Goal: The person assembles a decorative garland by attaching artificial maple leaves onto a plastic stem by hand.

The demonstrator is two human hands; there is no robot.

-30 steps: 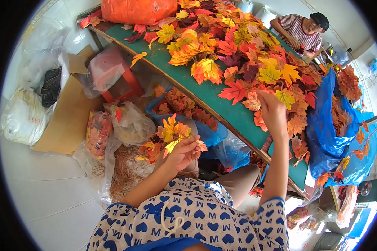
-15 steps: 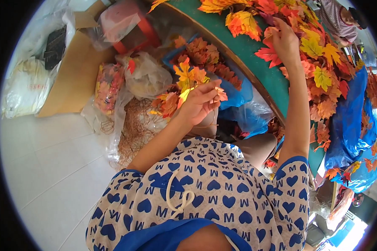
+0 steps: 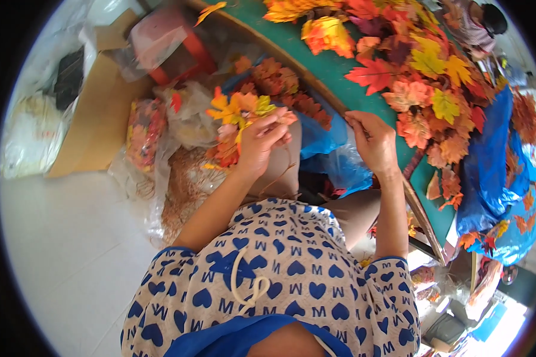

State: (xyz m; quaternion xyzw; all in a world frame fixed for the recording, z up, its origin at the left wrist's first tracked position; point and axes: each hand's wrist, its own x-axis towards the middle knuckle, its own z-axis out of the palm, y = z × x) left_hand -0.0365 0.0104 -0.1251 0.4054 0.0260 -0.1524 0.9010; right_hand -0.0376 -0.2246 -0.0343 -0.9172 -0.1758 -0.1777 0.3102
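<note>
My left hand [image 3: 263, 141] is closed in a pinch on a bunch of artificial maple leaves [image 3: 231, 116], orange, yellow and pale pink. A thin brown stem hangs below its fingers, over my lap. At the curved edge of the green table [image 3: 333, 77], my right hand [image 3: 372, 143] has its fingers drawn together. Whatever is between them is too small to make out. Beyond that hand, a big heap of red, orange and yellow artificial maple leaves [image 3: 426, 83] covers much of the tabletop.
A blue plastic bag [image 3: 324, 140] and more orange leaves [image 3: 277, 77] lie below the table edge. To the left are a tangle of brown stems [image 3: 187, 196], a clear bag of leaves [image 3: 146, 134], a cardboard box [image 3: 92, 113] and a red stool [image 3: 190, 56]. Another person [image 3: 473, 30] is at far right.
My right hand has left the leaf heap and come back toward me, to the table edge. My left hand has shifted slightly left, still holding its bunch. The whole view has also shifted slightly.
</note>
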